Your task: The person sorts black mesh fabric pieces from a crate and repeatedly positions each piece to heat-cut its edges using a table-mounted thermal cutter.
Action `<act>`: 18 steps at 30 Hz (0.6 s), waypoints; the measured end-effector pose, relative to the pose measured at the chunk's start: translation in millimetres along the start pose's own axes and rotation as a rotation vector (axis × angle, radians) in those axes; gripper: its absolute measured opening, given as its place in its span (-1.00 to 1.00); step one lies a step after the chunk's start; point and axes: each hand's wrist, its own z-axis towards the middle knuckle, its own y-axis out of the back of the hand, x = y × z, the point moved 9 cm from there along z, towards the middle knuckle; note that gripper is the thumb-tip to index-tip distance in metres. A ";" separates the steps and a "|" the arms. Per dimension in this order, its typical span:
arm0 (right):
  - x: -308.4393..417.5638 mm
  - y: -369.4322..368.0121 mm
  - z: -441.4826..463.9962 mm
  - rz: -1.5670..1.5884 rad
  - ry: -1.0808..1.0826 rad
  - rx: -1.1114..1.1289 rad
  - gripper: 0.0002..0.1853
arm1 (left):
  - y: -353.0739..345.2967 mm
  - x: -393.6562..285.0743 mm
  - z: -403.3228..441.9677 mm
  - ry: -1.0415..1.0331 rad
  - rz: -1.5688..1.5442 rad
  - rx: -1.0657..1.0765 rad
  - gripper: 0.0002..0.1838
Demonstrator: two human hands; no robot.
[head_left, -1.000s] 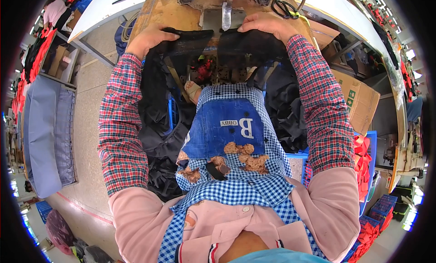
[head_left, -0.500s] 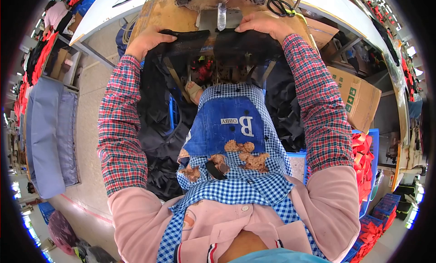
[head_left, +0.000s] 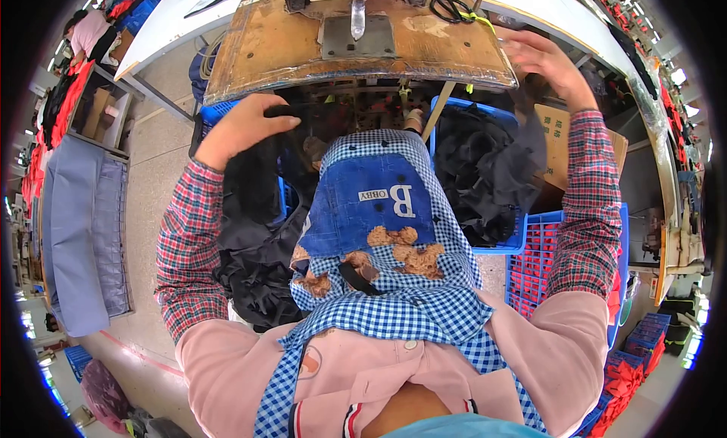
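The right hand (head_left: 550, 64) has swung out past the wooden table (head_left: 280, 44), its grip unclear from here; the left hand (head_left: 248, 129) has drawn back, pinching black cloth (head_left: 256, 179) below the table's front edge. Best to keep that pinch light, the cloth untwisted.

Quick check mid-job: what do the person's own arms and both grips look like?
The left grip and right grip are bare hands; no gloves show. Wrinkled red, dark-blue and white plaid cloth oversleeves cover the forearms. Above them are plain pale-pink fabric sleeves. I see no cables or printed markings on either arm.
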 end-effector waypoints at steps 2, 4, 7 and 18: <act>18.2 -54.0 14.9 0.302 -0.034 0.152 -0.63 | -15.2 -24.1 -0.2 -0.051 -0.031 0.035 -0.59; 28.9 -115.8 35.4 0.419 -0.069 0.338 -0.60 | -31.1 -41.5 -1.3 -0.077 -0.049 0.076 -0.66; 26.6 -194.3 81.1 0.563 -0.085 0.418 -0.51 | -40.7 -55.1 -9.1 -0.056 -0.042 0.060 -0.66; 147.6 -225.1 -36.9 -0.330 0.448 0.924 -0.70 | -92.6 -48.3 -55.7 0.098 -0.389 0.586 -0.51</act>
